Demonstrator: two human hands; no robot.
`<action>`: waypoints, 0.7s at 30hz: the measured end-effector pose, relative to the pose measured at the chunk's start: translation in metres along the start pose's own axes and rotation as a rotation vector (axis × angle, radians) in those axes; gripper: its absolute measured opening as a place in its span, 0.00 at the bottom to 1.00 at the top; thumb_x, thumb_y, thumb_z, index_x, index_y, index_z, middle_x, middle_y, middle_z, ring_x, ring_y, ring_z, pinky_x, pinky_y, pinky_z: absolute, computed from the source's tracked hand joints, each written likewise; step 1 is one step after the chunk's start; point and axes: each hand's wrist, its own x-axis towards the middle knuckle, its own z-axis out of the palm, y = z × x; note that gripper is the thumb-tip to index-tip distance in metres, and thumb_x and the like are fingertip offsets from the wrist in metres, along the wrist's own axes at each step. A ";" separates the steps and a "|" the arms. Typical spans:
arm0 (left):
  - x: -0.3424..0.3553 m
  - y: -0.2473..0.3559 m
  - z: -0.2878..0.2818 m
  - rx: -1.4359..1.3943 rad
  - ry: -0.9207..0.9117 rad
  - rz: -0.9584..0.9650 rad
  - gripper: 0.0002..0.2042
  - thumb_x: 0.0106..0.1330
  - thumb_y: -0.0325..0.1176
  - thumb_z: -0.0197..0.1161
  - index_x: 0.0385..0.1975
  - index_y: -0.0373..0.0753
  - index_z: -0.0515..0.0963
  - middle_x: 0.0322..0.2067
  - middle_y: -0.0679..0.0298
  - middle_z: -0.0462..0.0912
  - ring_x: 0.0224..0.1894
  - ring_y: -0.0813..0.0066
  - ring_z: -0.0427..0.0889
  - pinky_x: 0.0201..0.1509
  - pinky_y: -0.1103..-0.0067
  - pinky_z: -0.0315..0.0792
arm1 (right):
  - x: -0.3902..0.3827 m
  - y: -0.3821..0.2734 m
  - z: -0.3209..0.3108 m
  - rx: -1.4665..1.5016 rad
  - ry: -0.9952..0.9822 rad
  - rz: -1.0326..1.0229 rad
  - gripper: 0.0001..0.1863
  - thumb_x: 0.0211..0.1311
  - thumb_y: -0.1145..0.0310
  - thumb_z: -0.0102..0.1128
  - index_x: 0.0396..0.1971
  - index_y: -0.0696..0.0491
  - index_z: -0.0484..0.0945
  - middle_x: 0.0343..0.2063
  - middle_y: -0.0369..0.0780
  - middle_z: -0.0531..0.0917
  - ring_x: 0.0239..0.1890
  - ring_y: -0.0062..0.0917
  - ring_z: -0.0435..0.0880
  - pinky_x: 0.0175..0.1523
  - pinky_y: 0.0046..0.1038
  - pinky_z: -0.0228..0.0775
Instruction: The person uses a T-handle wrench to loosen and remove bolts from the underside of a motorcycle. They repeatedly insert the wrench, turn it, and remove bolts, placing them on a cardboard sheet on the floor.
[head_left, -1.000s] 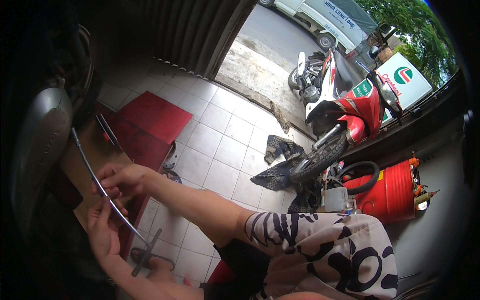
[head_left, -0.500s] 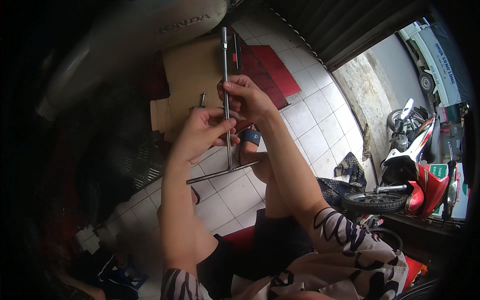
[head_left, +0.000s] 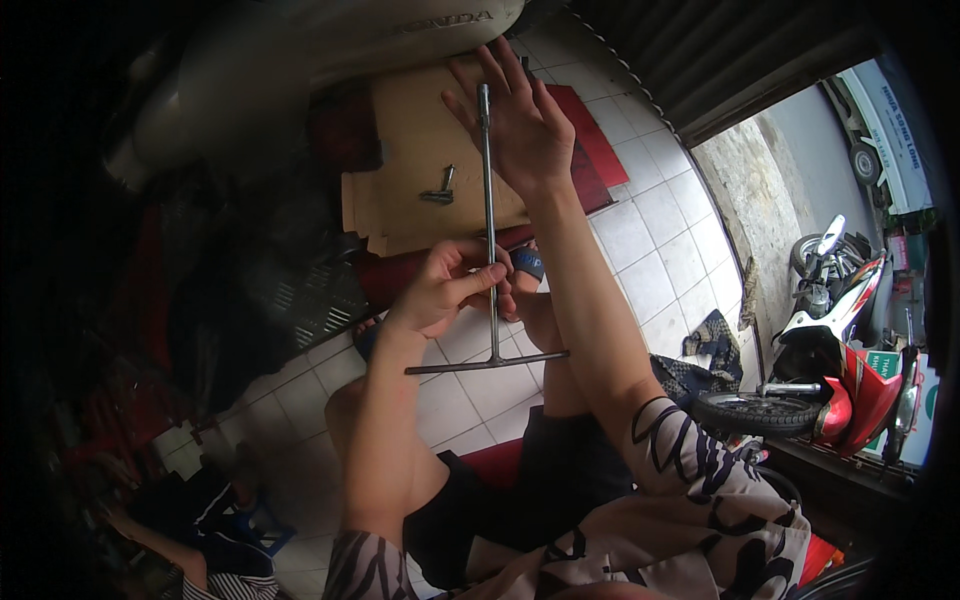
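A long metal T-handle socket wrench stands nearly upright in the picture, its socket end at the top and its crossbar near my knees. My left hand pinches the shaft a little above the crossbar. Beyond it, my right hand is open, fingers spread, behind the socket end; it does not grip the shaft. Two small metal pieces, bolts or sockets, lie on a flattened cardboard sheet to the left of the shaft.
A silver-grey vehicle body part looms at the upper left. Red sheets lie by the cardboard on white floor tiles. A patterned cloth and a red-and-white motorbike are at right. Another person's arm shows at lower left.
My right hand has let go of the shaft and opened, moving up past the socket end. My left hand keeps hold of the wrench. The view has shifted slightly.
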 end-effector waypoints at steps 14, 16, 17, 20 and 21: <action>-0.022 0.005 -0.014 0.068 0.064 0.085 0.09 0.65 0.32 0.62 0.38 0.33 0.77 0.25 0.62 0.80 0.28 0.73 0.82 0.32 0.77 0.80 | 0.001 -0.004 -0.019 0.042 0.077 0.221 0.27 0.65 0.51 0.49 0.56 0.56 0.70 0.50 0.41 0.74 0.53 0.30 0.69 0.57 0.28 0.61; -0.018 0.008 -0.009 0.050 0.073 0.114 0.09 0.65 0.32 0.62 0.39 0.33 0.77 0.25 0.62 0.81 0.27 0.72 0.82 0.33 0.77 0.80 | -0.007 -0.010 -0.030 -0.082 -0.009 0.430 0.28 0.64 0.50 0.50 0.52 0.59 0.72 0.38 0.39 0.79 0.38 0.23 0.75 0.44 0.21 0.67; -0.016 0.010 -0.006 0.031 0.075 0.128 0.10 0.65 0.33 0.62 0.39 0.33 0.77 0.25 0.62 0.81 0.27 0.72 0.82 0.33 0.77 0.80 | -0.010 -0.013 -0.029 -0.161 -0.094 0.452 0.27 0.64 0.50 0.51 0.50 0.60 0.72 0.33 0.38 0.78 0.33 0.20 0.73 0.38 0.19 0.64; -0.007 0.014 0.000 -0.018 0.047 0.148 0.10 0.65 0.33 0.62 0.40 0.33 0.76 0.26 0.62 0.81 0.28 0.72 0.82 0.34 0.77 0.80 | -0.027 -0.018 -0.008 -0.335 -0.188 0.490 0.25 0.62 0.53 0.57 0.42 0.63 0.75 0.16 0.35 0.73 0.14 0.13 0.65 0.18 0.13 0.53; -0.003 0.013 0.001 -0.032 0.036 0.151 0.11 0.66 0.34 0.62 0.41 0.33 0.76 0.26 0.62 0.81 0.28 0.72 0.82 0.35 0.77 0.80 | -0.029 -0.018 -0.008 -0.312 -0.265 0.550 0.24 0.62 0.54 0.58 0.41 0.64 0.75 0.15 0.35 0.72 0.13 0.13 0.64 0.17 0.13 0.53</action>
